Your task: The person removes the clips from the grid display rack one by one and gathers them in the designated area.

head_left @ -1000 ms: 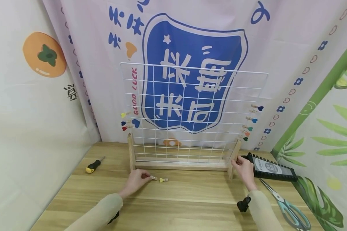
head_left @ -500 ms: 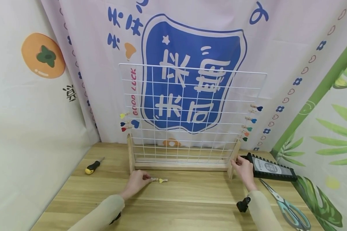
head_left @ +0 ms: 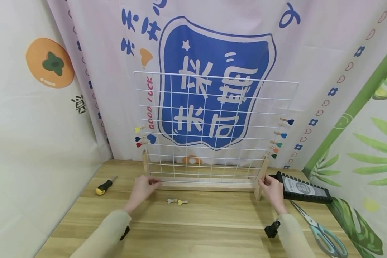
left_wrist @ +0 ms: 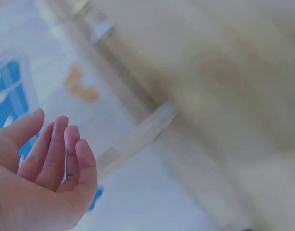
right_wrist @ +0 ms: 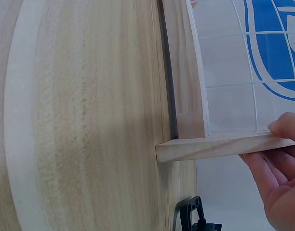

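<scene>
A white wire grid (head_left: 213, 118) stands upright in a wooden stand (head_left: 206, 186) on the table. My right hand (head_left: 272, 191) holds the stand's right upright (right_wrist: 220, 147) between thumb and fingers, as the right wrist view shows. My left hand (head_left: 143, 190) is beside the stand's left upright (left_wrist: 138, 137); in the left wrist view its fingers (left_wrist: 58, 154) are loosely bent with nothing in them. In front of the stand lie two small clothespins side by side, one with a whitish heart (head_left: 171, 201) and one with a yellow heart (head_left: 181, 202).
Heart clothespins hang on the grid's left edge, one yellow (head_left: 137, 129), and several on its right edge, one teal (head_left: 278, 144). A screwdriver (head_left: 104, 187) lies at left. Scissors (head_left: 322, 229) and a black ridged case (head_left: 304, 188) lie at right. A printed curtain (head_left: 109, 89) hangs behind.
My left hand has let go of the whitish heart clothespin, leaving it beside the yellow one, and has moved back and left toward the stand. The right hand stays on the upright.
</scene>
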A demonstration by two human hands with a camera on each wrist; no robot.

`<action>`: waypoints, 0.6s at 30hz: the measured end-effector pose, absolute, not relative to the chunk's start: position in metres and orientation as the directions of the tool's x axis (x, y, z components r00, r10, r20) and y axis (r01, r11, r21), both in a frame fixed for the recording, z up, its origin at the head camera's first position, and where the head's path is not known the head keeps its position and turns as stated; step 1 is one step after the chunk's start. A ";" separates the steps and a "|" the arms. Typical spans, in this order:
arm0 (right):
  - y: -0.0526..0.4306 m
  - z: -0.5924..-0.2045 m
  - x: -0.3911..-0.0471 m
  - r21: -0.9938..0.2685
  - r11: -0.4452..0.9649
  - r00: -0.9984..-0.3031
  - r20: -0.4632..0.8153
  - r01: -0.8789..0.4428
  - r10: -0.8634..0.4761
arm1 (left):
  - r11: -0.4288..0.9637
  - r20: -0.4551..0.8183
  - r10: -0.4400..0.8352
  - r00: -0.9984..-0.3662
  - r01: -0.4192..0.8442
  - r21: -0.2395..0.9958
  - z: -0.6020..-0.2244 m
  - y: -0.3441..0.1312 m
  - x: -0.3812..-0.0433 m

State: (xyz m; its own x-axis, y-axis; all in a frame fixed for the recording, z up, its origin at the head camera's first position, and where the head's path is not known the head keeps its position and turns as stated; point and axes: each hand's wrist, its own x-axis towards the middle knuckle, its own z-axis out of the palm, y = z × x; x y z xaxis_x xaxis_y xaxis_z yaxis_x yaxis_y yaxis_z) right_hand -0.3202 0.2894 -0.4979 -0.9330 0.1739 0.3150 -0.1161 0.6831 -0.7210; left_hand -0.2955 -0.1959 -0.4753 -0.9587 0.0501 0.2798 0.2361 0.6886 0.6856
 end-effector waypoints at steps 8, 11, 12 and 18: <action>0.290 -0.497 -0.320 -0.717 0.686 -0.928 0.326 -0.121 0.178 | 0.732 0.455 -0.052 -0.889 0.276 0.623 -0.405 -0.223 -0.294; 0.291 -0.497 -0.320 -0.712 0.691 -0.924 0.337 -0.125 0.180 | 0.722 0.495 -0.106 -0.862 0.276 0.634 -0.383 -0.230 -0.290; 0.290 -0.497 -0.320 -0.713 0.690 -0.925 0.336 -0.126 0.178 | 0.715 0.509 -0.123 -0.852 0.279 0.641 -0.376 -0.232 -0.290; 0.289 -0.497 -0.320 -0.711 0.692 -0.927 0.332 -0.125 0.173 | 0.684 0.579 -0.224 -0.784 0.296 0.667 -0.343 -0.238 -0.290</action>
